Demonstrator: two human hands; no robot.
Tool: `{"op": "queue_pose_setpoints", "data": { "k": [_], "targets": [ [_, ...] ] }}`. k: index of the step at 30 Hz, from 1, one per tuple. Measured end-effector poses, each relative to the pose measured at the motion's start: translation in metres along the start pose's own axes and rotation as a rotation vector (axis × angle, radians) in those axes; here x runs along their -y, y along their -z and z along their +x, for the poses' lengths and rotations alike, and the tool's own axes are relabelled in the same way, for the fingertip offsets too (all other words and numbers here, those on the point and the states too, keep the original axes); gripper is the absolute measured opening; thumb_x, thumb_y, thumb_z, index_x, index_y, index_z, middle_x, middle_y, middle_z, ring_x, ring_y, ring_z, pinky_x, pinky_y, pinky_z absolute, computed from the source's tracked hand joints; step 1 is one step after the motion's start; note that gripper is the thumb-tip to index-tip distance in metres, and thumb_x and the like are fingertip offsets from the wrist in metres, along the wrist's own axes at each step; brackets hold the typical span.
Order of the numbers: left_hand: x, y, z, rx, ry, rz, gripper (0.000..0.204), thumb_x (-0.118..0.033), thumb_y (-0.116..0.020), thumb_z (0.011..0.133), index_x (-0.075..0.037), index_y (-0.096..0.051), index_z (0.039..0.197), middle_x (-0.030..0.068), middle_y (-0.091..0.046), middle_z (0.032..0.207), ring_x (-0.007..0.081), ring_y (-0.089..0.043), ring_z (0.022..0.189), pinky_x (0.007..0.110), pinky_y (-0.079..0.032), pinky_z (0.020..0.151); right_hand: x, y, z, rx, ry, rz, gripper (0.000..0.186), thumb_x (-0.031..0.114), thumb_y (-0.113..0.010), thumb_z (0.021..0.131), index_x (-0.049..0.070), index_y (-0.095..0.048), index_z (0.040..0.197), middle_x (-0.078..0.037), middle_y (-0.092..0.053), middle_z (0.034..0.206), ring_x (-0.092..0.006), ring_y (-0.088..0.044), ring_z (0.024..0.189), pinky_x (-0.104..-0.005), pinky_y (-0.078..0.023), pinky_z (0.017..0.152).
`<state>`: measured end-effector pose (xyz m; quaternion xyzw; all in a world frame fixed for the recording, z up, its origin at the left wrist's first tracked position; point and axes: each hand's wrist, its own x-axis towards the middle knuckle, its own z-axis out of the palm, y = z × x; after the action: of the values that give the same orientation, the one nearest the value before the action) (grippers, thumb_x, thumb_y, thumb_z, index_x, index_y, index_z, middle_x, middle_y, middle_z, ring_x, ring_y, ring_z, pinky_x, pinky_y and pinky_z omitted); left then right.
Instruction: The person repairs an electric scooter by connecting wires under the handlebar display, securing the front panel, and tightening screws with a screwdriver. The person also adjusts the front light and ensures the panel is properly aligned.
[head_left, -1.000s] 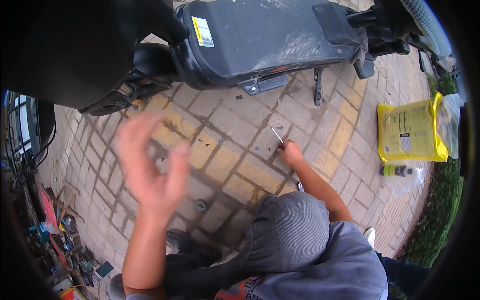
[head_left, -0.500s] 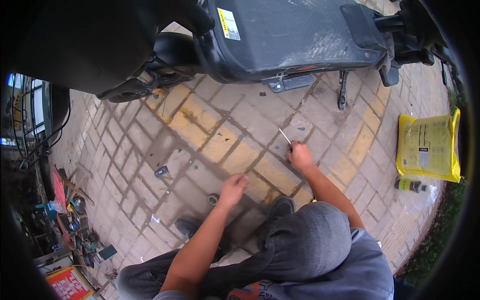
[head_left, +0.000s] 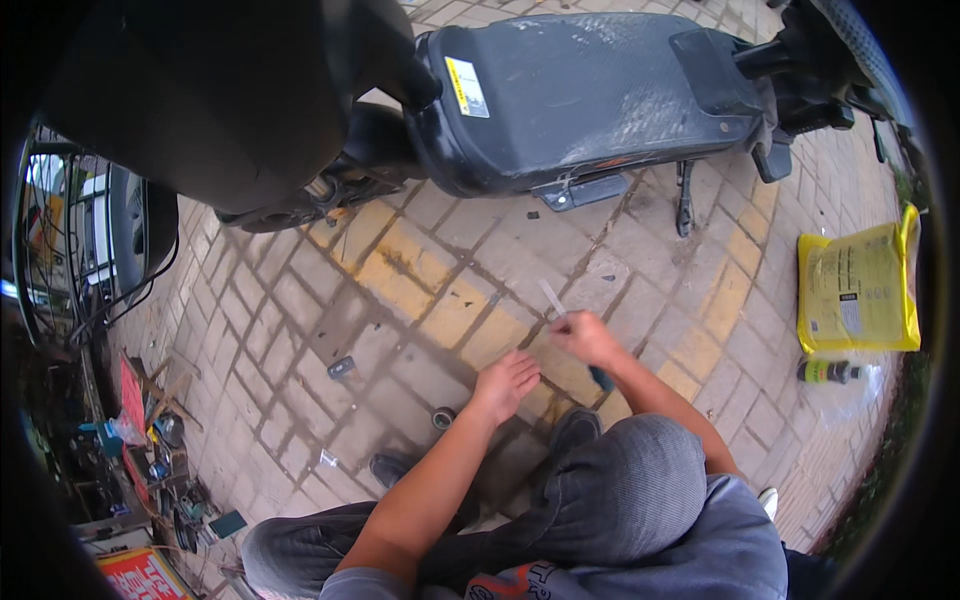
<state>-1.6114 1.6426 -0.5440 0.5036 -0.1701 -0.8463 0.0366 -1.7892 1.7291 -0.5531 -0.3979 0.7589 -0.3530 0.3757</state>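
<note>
Slim, pale, rod-like tool in the right hand, apart from the black scooter with a scuffed plastic footboard.
The tool is over the grey-and-yellow brick paving, between the person and the scooter; the right fingers are clamped around it. Its blurred shaft has its long axis slanting forward and slightly left, free end toward the scooter. Just beside it, the left hand has curled fingers; whether they grip anything, I cannot tell. As for progress, the tool seems ready in hand but not applied to the scooter; what is finished and what remains cannot be judged from this view.
</note>
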Motion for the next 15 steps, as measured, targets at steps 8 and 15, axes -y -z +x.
{"op": "queue_pose_setpoints", "data": {
  "k": [8, 15],
  "targets": [
    [-0.035, -0.021, 0.015, 0.256, -0.043, -0.169, 0.033, -0.026, -0.045, 0.097, 0.001, -0.052, 0.114, 0.0142, -0.056, 0.112, 0.0273, -0.054, 0.108, 0.041, -0.042, 0.103, 0.071, 0.025, -0.009, -0.131, -0.055, 0.233, 0.019, 0.014, -0.068, 0.081, -0.003, -0.065, 0.09, -0.012, -0.068, 0.078, -0.0173, -0.064, 0.072, -0.0319, -0.051, 0.067],
    [-0.076, -0.047, -0.022, 0.487, -0.119, -0.164, 0.026, -0.014, -0.049, 0.096, 0.002, -0.052, 0.115, 0.0139, -0.058, 0.113, 0.0252, -0.057, 0.106, 0.041, -0.046, 0.098, 0.098, 0.108, -0.042, -0.288, -0.109, 0.448, 0.028, 0.025, -0.064, 0.089, -0.002, -0.062, 0.095, -0.004, -0.062, 0.076, -0.0108, -0.054, 0.063, -0.0274, -0.047, 0.058]
  ]
}}
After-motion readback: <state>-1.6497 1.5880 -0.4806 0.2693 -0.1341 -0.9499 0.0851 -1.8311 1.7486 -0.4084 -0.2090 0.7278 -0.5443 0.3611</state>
